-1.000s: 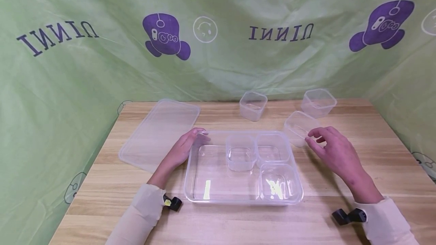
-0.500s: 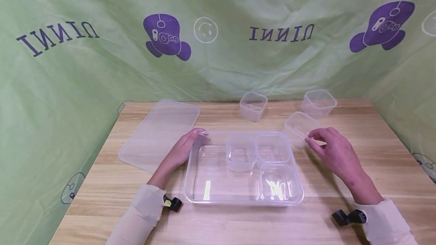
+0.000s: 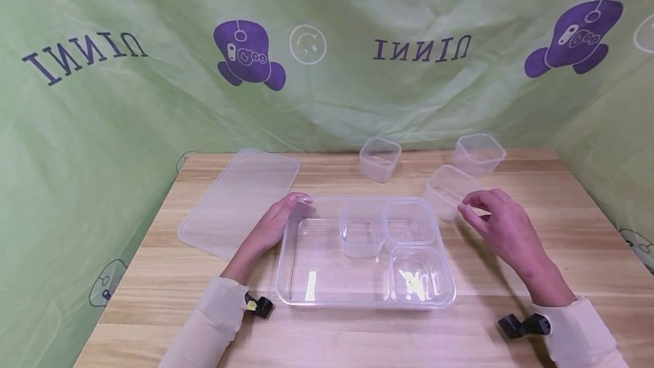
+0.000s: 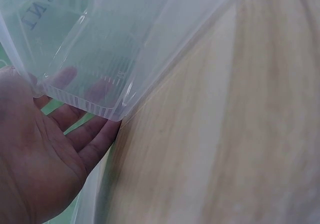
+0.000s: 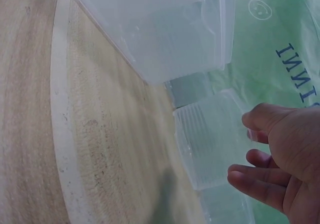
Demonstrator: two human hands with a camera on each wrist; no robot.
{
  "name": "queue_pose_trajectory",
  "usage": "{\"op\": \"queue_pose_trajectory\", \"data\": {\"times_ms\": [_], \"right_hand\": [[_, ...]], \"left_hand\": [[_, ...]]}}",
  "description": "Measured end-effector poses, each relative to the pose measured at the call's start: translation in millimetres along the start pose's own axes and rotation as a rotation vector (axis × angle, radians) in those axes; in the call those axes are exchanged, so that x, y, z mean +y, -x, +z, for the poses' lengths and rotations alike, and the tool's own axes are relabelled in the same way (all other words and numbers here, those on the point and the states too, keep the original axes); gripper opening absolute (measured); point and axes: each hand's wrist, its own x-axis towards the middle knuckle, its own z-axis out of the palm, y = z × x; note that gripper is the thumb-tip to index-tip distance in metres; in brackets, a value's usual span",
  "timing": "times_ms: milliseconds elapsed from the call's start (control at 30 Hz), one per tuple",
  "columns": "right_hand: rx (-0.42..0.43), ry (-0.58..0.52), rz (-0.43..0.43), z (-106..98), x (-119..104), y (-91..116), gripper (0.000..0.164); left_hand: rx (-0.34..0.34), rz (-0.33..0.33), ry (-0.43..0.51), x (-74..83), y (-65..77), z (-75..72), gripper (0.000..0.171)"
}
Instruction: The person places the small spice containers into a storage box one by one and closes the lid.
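Note:
A large clear plastic box (image 3: 334,304) sits in front of me, with three small square containers set in its right part. My left hand (image 3: 275,221) holds the box at its far left corner, thumb at the rim and fingers around the outside. In the left wrist view these fingers (image 4: 91,134) show partly through the box's clear wall. Beyond the box's right side is another small clear container (image 3: 448,186). My right hand (image 3: 503,229) pinches the near right rim of this container between thumb and index finger; the other fingers (image 5: 257,184) are loosely bent beside it.
A flat translucent lid (image 3: 240,197) lies on the table left of the box. Along the back stand two more small containers, one in the middle (image 3: 380,161) and one at the right (image 3: 477,155). A green printed curtain (image 3: 337,95) encloses the table (image 3: 327,337).
The small container in my right hand has shifted up very slightly, and the right fingertips have drawn closer together at its rim. My left hand and the large box have stayed put.

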Motion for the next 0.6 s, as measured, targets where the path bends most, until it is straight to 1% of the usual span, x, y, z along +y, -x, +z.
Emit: {"op": "queue_pose_trajectory", "data": {"times_ms": [600], "right_hand": [[0.026,-0.012,-0.019,-8.7,-16.8,-7.9,0.01]], "left_hand": [[-0.008,0.008,0.019,2.3,1.2,0.3,0.049]]}}
